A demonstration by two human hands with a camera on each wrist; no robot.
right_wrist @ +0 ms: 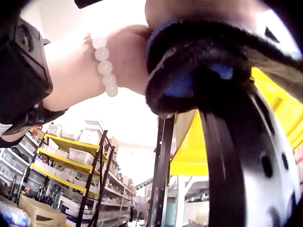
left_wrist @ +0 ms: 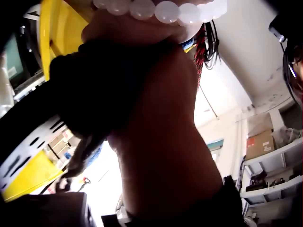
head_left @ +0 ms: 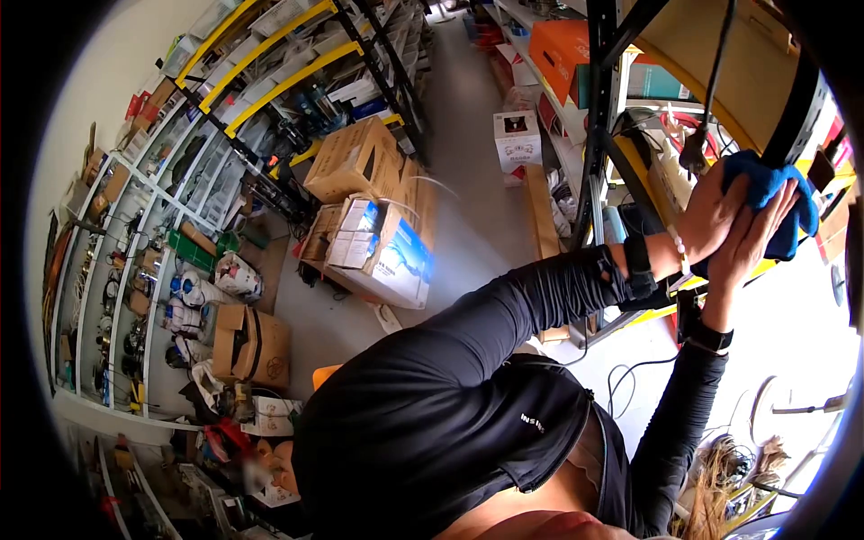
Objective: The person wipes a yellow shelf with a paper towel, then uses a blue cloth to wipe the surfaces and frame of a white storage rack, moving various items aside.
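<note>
At the right of the head view, a blue cloth (head_left: 765, 193) is folded around a dark metal rack post (head_left: 796, 112). My left hand (head_left: 715, 211), with a white bead bracelet at its wrist, grips the cloth from the near side; its fingers are partly hidden. Beside and touching it, my right hand (head_left: 751, 232) holds the same cloth, long fingers laid across it. From the right wrist view, the cloth (right_wrist: 175, 90) wraps the top of the slotted post (right_wrist: 225, 161). The left wrist view is dark, mostly skin and shadow.
Yellow beams (right_wrist: 189, 151) join the post. A hanging black cable (head_left: 715, 72) drops close to my hands. Another cable lies on the floor below. Cardboard boxes (head_left: 355, 162) stand in the aisle, and loaded shelves (head_left: 135, 225) line the left side.
</note>
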